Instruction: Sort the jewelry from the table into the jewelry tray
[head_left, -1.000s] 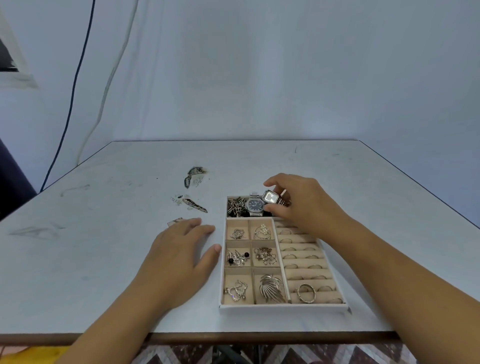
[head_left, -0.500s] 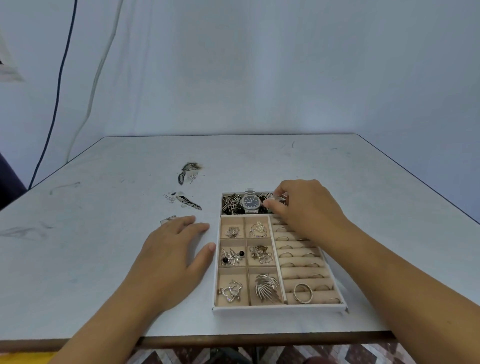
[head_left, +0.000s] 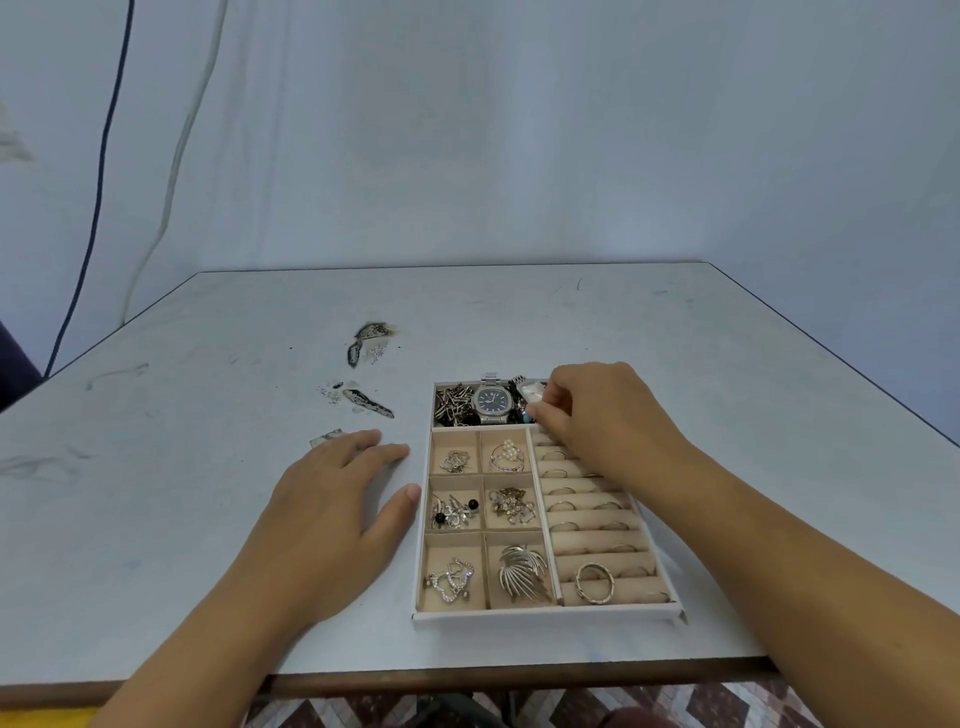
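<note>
Looking down through the head camera at a pale table (head_left: 519, 322), with a white jewelry tray (head_left: 545, 617) sitting close to the near edge, right of centre.

Holding the right hand (head_left: 608, 421) over the tray's far right corner, with thumb and curled fingertips pinching a small square watch (head_left: 533, 393) above the long dark compartment at the far end. Not showing clearly whether that watch is touching the compartment floor. Sharing that compartment: a round watch (head_left: 492, 400) lying face up just left of the pinched one, and a heap of metal clips (head_left: 452, 406) filling the left end.

Resting the left hand (head_left: 332, 514) palm down on the table just left of the tray, with the fingers (head_left: 363, 452) straight, pressed together and pointing far, and the thumb spreading right, just beside the tray's left wall.

Filling the six beige squares on the tray's left side: a silver tangle (head_left: 456, 460) and a pearl cluster (head_left: 507, 454) in the far pair, black-bead earrings (head_left: 455, 510) and a fine chain (head_left: 512, 505) in the middle pair, a heart pendant (head_left: 450, 580) and a leaf brooch (head_left: 522, 571) in the near pair. Lining the right side with padded rolls (head_left: 587, 519), thin rings (head_left: 563, 505) tucked between them and a large ring (head_left: 594, 583) lying on the nearest rolls.
</note>
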